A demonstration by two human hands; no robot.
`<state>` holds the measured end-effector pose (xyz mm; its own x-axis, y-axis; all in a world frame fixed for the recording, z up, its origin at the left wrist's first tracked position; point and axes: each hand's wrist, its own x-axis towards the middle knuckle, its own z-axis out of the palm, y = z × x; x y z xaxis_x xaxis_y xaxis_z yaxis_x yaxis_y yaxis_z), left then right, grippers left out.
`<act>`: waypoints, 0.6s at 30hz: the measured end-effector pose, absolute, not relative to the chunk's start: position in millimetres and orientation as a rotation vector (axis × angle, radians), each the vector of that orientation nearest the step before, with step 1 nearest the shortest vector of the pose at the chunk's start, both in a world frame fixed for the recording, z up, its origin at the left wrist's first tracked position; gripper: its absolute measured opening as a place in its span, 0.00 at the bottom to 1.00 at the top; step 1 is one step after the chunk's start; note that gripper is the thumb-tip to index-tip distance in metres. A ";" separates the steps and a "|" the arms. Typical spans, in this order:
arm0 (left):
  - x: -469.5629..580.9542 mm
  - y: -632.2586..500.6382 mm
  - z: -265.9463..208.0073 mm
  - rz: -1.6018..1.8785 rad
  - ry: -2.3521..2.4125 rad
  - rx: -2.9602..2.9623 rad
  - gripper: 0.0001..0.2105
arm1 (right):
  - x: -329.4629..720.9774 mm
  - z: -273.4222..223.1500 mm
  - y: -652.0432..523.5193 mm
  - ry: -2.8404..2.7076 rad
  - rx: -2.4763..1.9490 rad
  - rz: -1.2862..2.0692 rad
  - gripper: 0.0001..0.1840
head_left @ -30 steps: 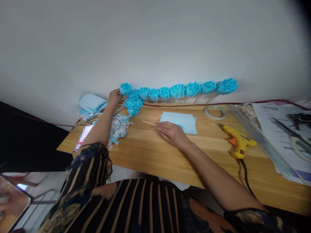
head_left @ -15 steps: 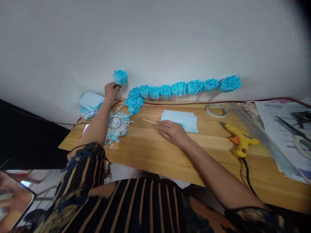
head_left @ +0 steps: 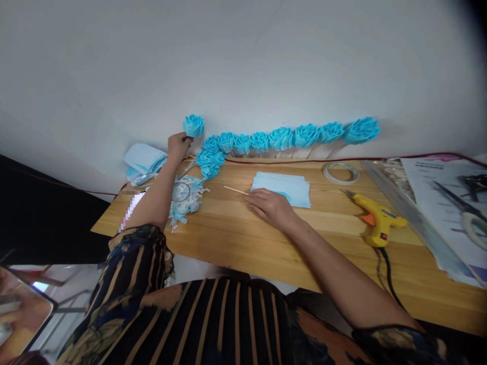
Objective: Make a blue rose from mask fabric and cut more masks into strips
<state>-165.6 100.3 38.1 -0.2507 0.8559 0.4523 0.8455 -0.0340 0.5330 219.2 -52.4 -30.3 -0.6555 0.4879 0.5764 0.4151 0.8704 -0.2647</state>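
My left hand (head_left: 179,146) is closed just under the head of a blue paper flower (head_left: 194,125), held upright near the wall at the back left. Several similar blue flowers (head_left: 280,138) lean in a row along the wall, and a bunched pair (head_left: 211,162) lies just right of my left hand. Low over the table, my right hand (head_left: 268,207) has its fingers closed on a thin pale stick (head_left: 236,190) that points left. Under and behind that hand lie light blue sheets (head_left: 283,186), with a brighter blue piece partly hidden by the fingers.
A yellow glue gun (head_left: 375,219) with a black cord lies at the right, below a roll of clear tape (head_left: 341,173). Scissors (head_left: 458,200) rest on papers farther right. Paper scraps (head_left: 188,200) and a wrapped blue stack (head_left: 144,161) are on the left.
My left hand has moved a little right and down with the blue flower, closer to the row. My right hand stays in place with the stick.
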 end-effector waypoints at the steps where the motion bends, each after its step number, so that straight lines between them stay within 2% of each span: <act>1: -164.9 99.8 38.5 1.177 2.169 1.923 0.10 | 219.2 -30.4 -52.4 -2.375 -0.652 0.140 0.15; 18: -164.9 96.9 27.8 0.992 2.213 2.038 0.07 | 219.0 -29.4 -51.9 -2.374 -0.631 0.138 0.16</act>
